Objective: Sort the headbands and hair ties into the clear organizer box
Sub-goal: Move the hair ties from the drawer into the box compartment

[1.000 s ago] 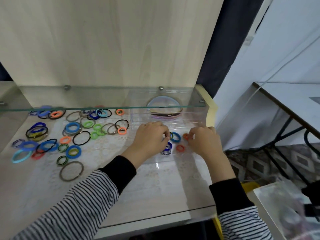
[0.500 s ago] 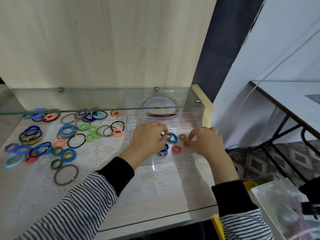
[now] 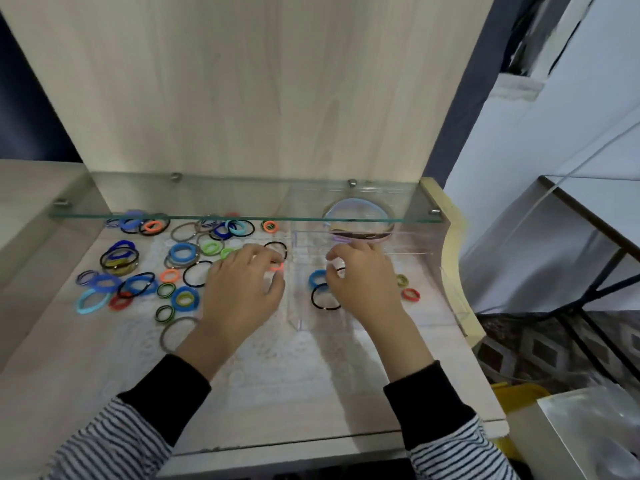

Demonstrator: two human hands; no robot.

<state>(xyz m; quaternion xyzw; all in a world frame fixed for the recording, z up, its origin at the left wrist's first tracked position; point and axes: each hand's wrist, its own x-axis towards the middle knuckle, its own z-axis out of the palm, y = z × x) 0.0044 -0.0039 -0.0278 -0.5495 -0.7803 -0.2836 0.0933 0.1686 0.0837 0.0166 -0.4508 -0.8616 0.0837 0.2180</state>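
Note:
The clear organizer box stands at the table's right. Inside it lie a blue tie, a black tie, an olive tie and a red tie. Headbands lean at its back. My right hand hovers inside the box with fingers curled. A dark loop shows by its thumb, and I cannot tell whether the hand holds it. My left hand is just left of the box, fingertips pinching an orange hair tie.
Several loose hair ties in blue, green, orange and black cover the table's left half. A glass shelf crosses above them at the back. The table's front edge is near me. A second table stands to the right.
My left hand has left the box and moved left to the loose ties. My right hand has shifted left within the box, uncovering the olive and red ties.

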